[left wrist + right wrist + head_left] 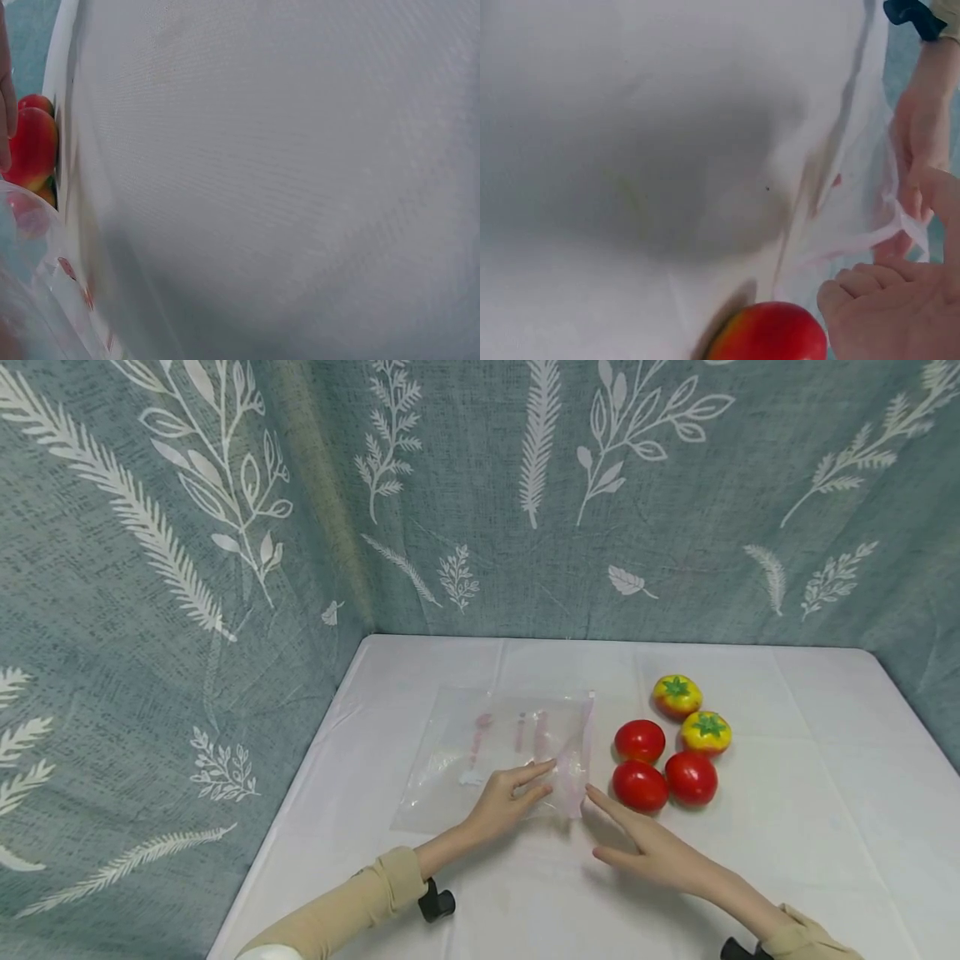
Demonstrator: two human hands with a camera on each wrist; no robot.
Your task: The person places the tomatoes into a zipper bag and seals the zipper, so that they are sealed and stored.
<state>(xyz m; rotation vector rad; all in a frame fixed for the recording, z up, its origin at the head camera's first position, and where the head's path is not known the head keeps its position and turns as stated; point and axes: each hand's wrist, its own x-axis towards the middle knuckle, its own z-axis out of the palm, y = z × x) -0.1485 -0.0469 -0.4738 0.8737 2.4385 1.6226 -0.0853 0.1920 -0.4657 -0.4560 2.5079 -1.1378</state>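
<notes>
A clear plastic zip bag (465, 752) with red print lies on the white table, its pinkish mouth to the right. My left hand (504, 802) holds the bag near that mouth, fingertips at the film; in the right wrist view the pink rim (862, 241) stands raised beside those fingers. My right hand (652, 850) hovers to the right of the mouth, fingers extended and holding nothing, index fingertip close to the bag's edge. Just beyond it sit several glossy tomato-like fruits: red ones (640, 786) in front, yellow ones with green star-shaped tops (677, 695) behind.
White cloth covers the table (810, 827). A blue-green curtain (480, 485) with white leaf patterns hangs along the back and left side. Black wrist mounts (437, 902) sit below the beige sleeves.
</notes>
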